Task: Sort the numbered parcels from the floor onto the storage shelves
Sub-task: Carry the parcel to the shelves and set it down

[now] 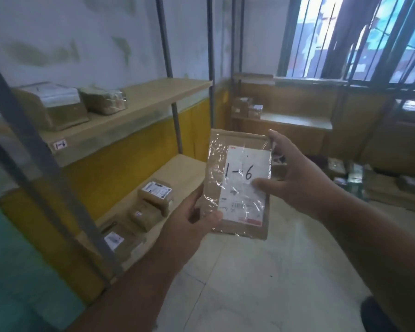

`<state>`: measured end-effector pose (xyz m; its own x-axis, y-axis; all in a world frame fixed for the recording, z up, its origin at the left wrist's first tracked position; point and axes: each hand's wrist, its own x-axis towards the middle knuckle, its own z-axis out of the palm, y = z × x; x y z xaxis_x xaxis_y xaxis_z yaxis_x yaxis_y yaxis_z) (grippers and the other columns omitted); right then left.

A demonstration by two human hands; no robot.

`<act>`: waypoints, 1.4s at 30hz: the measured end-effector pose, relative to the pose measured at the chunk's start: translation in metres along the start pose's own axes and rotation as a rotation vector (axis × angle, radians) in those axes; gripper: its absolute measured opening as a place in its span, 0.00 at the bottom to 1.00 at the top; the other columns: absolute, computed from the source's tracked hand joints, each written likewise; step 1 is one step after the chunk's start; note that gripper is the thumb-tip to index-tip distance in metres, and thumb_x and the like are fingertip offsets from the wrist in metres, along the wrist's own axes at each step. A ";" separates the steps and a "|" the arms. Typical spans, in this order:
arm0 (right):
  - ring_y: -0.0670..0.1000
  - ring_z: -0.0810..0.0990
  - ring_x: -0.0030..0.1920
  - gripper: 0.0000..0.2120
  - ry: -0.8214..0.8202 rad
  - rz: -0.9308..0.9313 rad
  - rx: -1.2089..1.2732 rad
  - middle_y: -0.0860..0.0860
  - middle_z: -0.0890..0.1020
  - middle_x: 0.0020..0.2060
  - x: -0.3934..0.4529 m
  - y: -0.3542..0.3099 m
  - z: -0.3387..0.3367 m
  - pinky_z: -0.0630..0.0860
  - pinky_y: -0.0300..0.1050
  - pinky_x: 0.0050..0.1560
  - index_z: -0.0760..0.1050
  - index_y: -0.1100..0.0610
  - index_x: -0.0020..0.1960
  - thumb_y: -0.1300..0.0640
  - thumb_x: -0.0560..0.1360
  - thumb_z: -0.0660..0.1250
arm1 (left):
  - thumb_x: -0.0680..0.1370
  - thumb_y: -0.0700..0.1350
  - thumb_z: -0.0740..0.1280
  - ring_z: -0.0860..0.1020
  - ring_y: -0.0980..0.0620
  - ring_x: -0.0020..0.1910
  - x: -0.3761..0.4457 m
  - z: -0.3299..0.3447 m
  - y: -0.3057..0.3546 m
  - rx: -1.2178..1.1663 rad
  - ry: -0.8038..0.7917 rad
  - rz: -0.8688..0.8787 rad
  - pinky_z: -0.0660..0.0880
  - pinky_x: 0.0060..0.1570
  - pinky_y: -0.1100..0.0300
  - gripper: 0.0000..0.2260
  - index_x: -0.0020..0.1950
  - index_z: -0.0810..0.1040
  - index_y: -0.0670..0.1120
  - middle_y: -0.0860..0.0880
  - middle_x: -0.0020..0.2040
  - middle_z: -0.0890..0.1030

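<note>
A flat brown parcel [237,185] wrapped in clear tape is held upright in front of me, its white label hand-marked "1-6". My left hand [192,221] grips its lower left corner, thumb across the front. My right hand [295,178] holds its right edge, thumb on the label and fingers at the top corner. To the left, the upper shelf board [139,111] carries a small tag [60,144] also reading "1-6", with two parcels [55,104] on it. The lower shelf [182,168] holds three labelled parcels [153,197].
Grey metal shelf uprights [170,68] stand at left and centre. A second shelf unit [295,121] with small parcels sits by the far wall under a barred window [359,37]. Loose parcels and flattened cardboard [369,180] lie on the pale floor at right.
</note>
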<state>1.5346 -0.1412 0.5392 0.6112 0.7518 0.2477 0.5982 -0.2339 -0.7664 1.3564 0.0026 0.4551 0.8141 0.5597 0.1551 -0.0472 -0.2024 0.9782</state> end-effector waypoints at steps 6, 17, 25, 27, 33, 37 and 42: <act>0.47 0.78 0.60 0.51 -0.077 -0.065 0.076 0.43 0.73 0.68 0.123 0.040 0.020 0.81 0.47 0.54 0.52 0.37 0.77 0.57 0.67 0.80 | 0.80 0.41 0.68 0.82 0.68 0.47 0.097 -0.017 -0.016 0.140 0.098 0.075 0.77 0.41 0.72 0.19 0.61 0.73 0.64 0.72 0.47 0.82; 0.45 0.80 0.55 0.52 -0.137 -0.168 0.166 0.41 0.76 0.64 0.307 0.065 0.013 0.82 0.38 0.40 0.51 0.37 0.78 0.57 0.67 0.80 | 0.80 0.41 0.68 0.83 0.54 0.55 0.263 -0.043 -0.008 0.195 0.234 0.145 0.81 0.51 0.59 0.18 0.64 0.78 0.63 0.56 0.57 0.85; 0.45 0.80 0.57 0.52 -0.426 -0.366 0.263 0.32 0.73 0.61 0.422 0.056 0.054 0.84 0.43 0.42 0.50 0.35 0.77 0.58 0.67 0.79 | 0.80 0.46 0.68 0.84 0.58 0.48 0.306 -0.039 -0.021 0.236 0.681 -0.015 0.80 0.46 0.64 0.10 0.55 0.81 0.62 0.61 0.49 0.85; 0.44 0.81 0.54 0.52 -0.529 -0.426 0.275 0.33 0.75 0.58 0.441 0.053 0.058 0.83 0.42 0.40 0.50 0.35 0.78 0.57 0.68 0.79 | 0.79 0.47 0.69 0.84 0.56 0.47 0.307 -0.027 -0.016 0.232 0.809 -0.045 0.82 0.47 0.55 0.07 0.53 0.82 0.60 0.57 0.47 0.86; 0.41 0.84 0.48 0.49 -0.708 -0.609 0.430 0.29 0.79 0.54 0.470 0.032 0.065 0.83 0.44 0.44 0.55 0.39 0.78 0.56 0.67 0.80 | 0.76 0.58 0.68 0.83 0.58 0.47 0.298 -0.007 0.018 0.408 1.110 -0.102 0.79 0.49 0.57 0.13 0.60 0.78 0.67 0.58 0.51 0.84; 0.46 0.83 0.53 0.50 -0.824 -0.641 0.553 0.36 0.75 0.64 0.465 0.013 0.077 0.84 0.50 0.45 0.53 0.36 0.77 0.54 0.66 0.79 | 0.74 0.62 0.68 0.81 0.64 0.49 0.282 0.002 0.037 0.409 1.288 -0.199 0.73 0.43 0.66 0.15 0.60 0.76 0.72 0.61 0.53 0.82; 0.51 0.83 0.56 0.50 -0.821 -0.650 0.628 0.42 0.74 0.68 0.481 -0.015 0.080 0.84 0.55 0.46 0.54 0.40 0.78 0.50 0.64 0.78 | 0.74 0.65 0.66 0.81 0.68 0.44 0.289 -0.016 0.071 0.647 1.306 -0.198 0.74 0.43 0.65 0.18 0.60 0.80 0.62 0.65 0.47 0.84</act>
<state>1.7783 0.2736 0.6221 -0.3535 0.8367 0.4183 0.1768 0.4989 -0.8484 1.5793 0.1634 0.5714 -0.3293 0.8624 0.3845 0.5480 -0.1571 0.8216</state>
